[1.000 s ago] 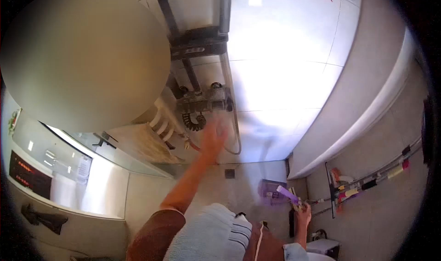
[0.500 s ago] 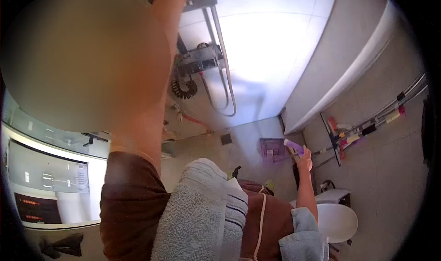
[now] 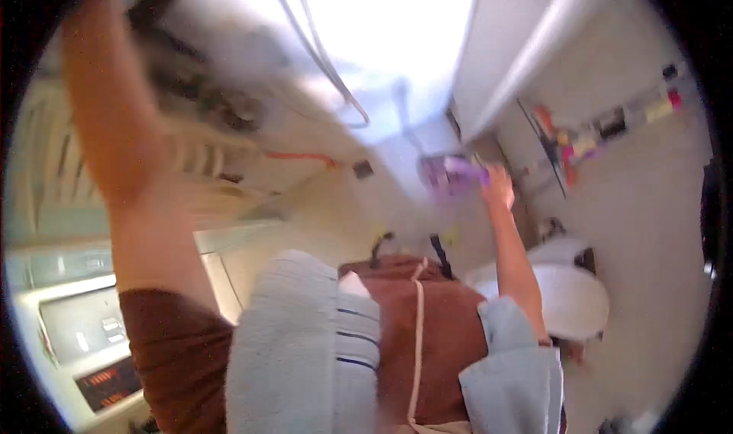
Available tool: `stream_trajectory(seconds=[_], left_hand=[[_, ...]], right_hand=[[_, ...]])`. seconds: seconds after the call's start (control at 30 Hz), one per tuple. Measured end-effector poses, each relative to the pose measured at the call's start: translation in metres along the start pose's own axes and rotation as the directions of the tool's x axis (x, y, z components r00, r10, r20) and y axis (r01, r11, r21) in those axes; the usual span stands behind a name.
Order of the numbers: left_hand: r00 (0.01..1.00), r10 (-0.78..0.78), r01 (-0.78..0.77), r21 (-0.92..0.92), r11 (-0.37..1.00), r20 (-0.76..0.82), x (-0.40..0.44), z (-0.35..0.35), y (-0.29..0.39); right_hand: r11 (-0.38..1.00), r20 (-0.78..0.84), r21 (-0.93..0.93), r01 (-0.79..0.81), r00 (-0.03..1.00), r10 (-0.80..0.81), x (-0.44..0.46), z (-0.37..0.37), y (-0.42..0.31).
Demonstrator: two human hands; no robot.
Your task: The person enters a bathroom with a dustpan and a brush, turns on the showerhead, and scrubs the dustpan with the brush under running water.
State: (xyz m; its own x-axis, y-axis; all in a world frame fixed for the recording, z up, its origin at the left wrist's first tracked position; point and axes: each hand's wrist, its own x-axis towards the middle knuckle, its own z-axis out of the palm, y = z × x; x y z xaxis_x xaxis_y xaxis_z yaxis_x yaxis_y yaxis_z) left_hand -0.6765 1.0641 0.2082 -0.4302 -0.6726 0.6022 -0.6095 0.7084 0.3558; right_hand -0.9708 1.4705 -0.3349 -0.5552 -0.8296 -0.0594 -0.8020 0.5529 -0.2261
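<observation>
My right hand (image 3: pixel 498 189) is closed around a purple, tube-shaped object (image 3: pixel 472 173), blurred by motion. Just beyond it lies a dark, purple-tinged rectangular thing (image 3: pixel 435 176) I cannot make out. My left arm (image 3: pixel 114 106) stretches up past the upper left edge, so that hand is out of view. A light grey-blue towel (image 3: pixel 294 350) with dark stripes drapes over my front, beside a brown apron (image 3: pixel 439 335) with a pale cord.
A hose (image 3: pixel 336 79) hangs by the bright wall, and an orange-red hose (image 3: pixel 305 157) runs below. A rail with coloured handles (image 3: pixel 611 121) is at right, above a white rounded basin (image 3: pixel 565 300). A lit glass-fronted unit (image 3: pixel 84 323) stands at left.
My view has shifted and blurred. My left arm now reaches further left in the picture. My right hand appears higher, still holding the purple object.
</observation>
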Motion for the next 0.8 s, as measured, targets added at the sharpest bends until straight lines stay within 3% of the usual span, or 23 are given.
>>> stream_trajectory(seconds=[0.1, 0.2, 0.23, 0.27, 0.3, 0.33, 0.37, 0.4, 0.5, 0.53, 0.57, 0.63, 0.67, 0.77, 0.8], left_hand=[[0.979, 0.167, -0.163, 0.047, 0.986, -0.115, -0.066, 0.039, 0.055], [0.984, 0.18, -0.178, -0.144, 0.973, 0.002, -0.136, 0.084, 0.087], [0.98, 0.128, -0.089, -0.239, 0.967, 0.153, -0.157, 0.107, 0.091], [0.938, 0.051, 0.065, -0.318, 0.946, 0.344, -0.182, 0.131, 0.093], [0.857, 0.039, 0.275, -0.522, 0.807, 0.513, -0.209, 0.162, 0.087], [0.759, 0.208, 0.045, -0.369, 0.928, 0.617, -0.234, 0.188, 0.061], [0.699, 0.003, 0.446, -0.44, 0.78, 0.715, -0.266, 0.209, 0.057], [0.56, -0.15, 0.757, -0.43, 0.492, 0.815, -0.3, 0.227, 0.058], [0.466, -0.262, 0.812, -0.291, 0.507, 0.845, -0.383, 0.277, 0.019], [0.427, -0.29, 0.842, -0.261, 0.472, 0.856, -0.405, 0.286, 0.008], [0.387, -0.313, 0.869, -0.23, 0.438, 0.867, -0.423, 0.292, -0.002], [0.343, -0.303, 0.825, -0.131, 0.55, 0.889, -0.444, 0.291, -0.018], [0.321, -0.298, 0.792, -0.082, 0.605, 0.899, -0.454, 0.292, -0.025], [0.382, -0.22, 0.657, -0.097, 0.748, 0.897, -0.491, 0.314, -0.051], [0.36, -0.231, 0.584, -0.025, 0.811, 0.904, -0.493, 0.319, -0.048]], right_hand=[[0.998, 0.14, -0.026, -0.05, 0.989, 0.053, 0.005, -0.019, -0.005], [0.993, 0.337, -0.089, -0.073, 0.936, 0.098, 0.01, -0.042, -0.02], [0.991, 0.411, -0.115, -0.07, 0.905, 0.112, 0.013, -0.045, -0.019], [0.994, 0.301, -0.106, -0.01, 0.953, 0.042, 0.007, -0.034, -0.003], [0.998, 0.259, -0.065, -0.013, 0.966, 0.029, 0.003, -0.037, 0.006], [1.0, 0.214, -0.023, -0.014, 0.977, 0.018, -0.003, -0.046, 0.012], [1.0, 0.17, 0.017, -0.012, 0.985, 0.009, -0.01, -0.049, 0.018], [0.994, 0.021, 0.099, 0.05, 0.998, -0.052, -0.019, -0.043, 0.029], [0.991, 0.072, 0.129, -0.04, 0.997, 0.031, -0.032, -0.057, 0.039], [0.976, -0.057, 0.15, 0.156, 0.987, -0.149, -0.033, -0.042, 0.061], [0.969, -0.093, 0.168, 0.184, 0.981, -0.17, -0.033, -0.039, 0.067], [0.952, -0.164, 0.2, 0.231, 0.966, -0.2, -0.037, -0.046, 0.068], [0.948, -0.116, 0.243, 0.204, 0.977, -0.18, -0.036, -0.057, 0.06], [0.949, -0.068, 0.213, 0.232, 0.973, -0.222, -0.027, -0.043, 0.092], [0.931, -0.113, 0.25, 0.267, 0.963, -0.246, -0.024, -0.037, 0.106]])
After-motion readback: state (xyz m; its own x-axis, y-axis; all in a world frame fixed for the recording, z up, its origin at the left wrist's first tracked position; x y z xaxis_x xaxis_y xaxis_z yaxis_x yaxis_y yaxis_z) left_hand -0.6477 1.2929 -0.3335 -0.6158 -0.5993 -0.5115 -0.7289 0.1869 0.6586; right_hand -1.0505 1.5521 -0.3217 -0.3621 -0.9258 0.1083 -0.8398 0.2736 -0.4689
